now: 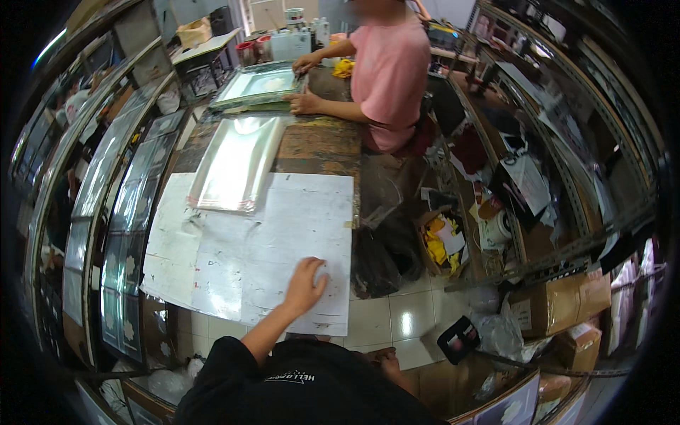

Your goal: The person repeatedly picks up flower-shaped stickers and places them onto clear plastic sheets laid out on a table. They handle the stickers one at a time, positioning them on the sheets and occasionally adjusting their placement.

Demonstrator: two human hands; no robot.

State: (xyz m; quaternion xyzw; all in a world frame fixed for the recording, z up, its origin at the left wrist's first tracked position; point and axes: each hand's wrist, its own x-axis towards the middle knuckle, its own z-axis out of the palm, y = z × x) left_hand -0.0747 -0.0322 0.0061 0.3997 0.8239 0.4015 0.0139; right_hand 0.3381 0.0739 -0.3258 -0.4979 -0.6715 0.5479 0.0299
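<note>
My left hand (306, 287) lies on the white paper sheets (241, 265) that cover the near part of the table. Its fingers are spread and slightly bent, and nothing shows in them. My right hand (387, 363) hangs low beside my body, over the floor to the right of the table; its fingers are too small and partly hidden to read. Farther along, a stack of clear plastic sleeves (237, 163) overlaps the sheets' far edge, apart from my hand.
Across the table a person in a pink shirt (392, 71) holds a framed screen (258, 86) with both hands. Bottles and tubs (283, 46) stand behind it. Racks of framed screens (127, 262) line the left. Shelves, cardboard boxes (563, 301) and a box of yellow cloths (444, 244) are right.
</note>
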